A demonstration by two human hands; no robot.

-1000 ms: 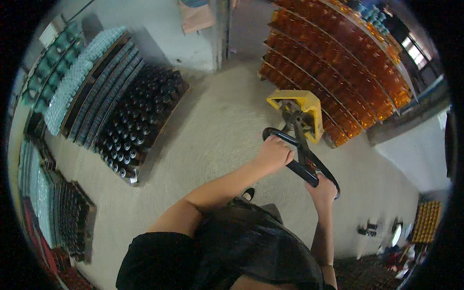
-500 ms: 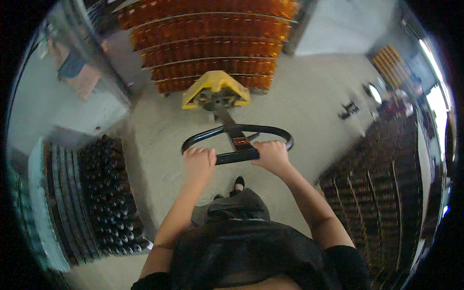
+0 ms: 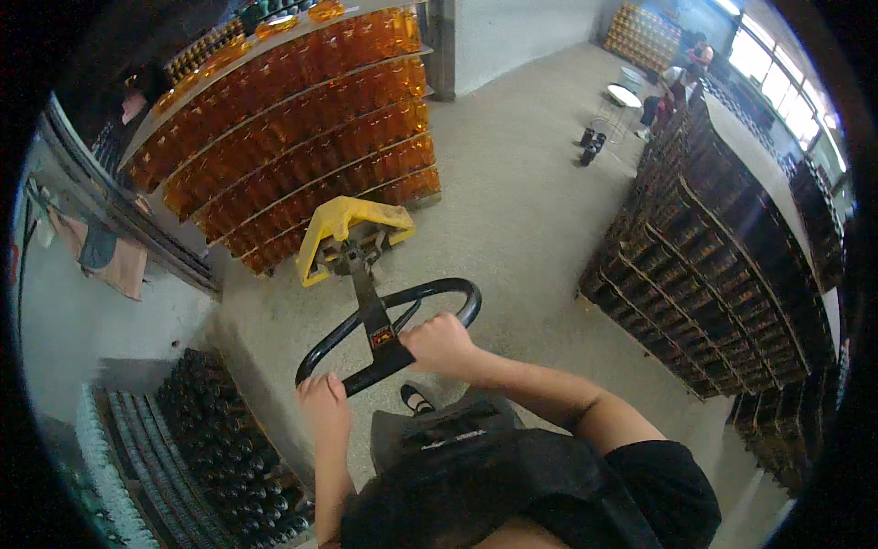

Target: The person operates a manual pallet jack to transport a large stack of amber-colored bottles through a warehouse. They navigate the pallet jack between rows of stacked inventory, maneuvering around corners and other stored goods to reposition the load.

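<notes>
Left hand (image 3: pixel 322 400): I grip the black loop handle (image 3: pixel 389 334).
Right hand (image 3: pixel 441 345): I grip its crossbar.
Ahead: yellow pallet jack (image 3: pixel 347 229) at stacked orange bottles (image 3: pixel 293 137).

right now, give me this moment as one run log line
left hand: grip on black loop handle | right hand: grip on same handle | yellow pallet jack: under pallet of orange bottles

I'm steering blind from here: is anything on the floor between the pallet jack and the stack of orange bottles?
Nothing visible. The yellow pallet jack already sits at the base of the orange bottles, with no gap showing. Both hands, left and right, grip its black handle.
</notes>
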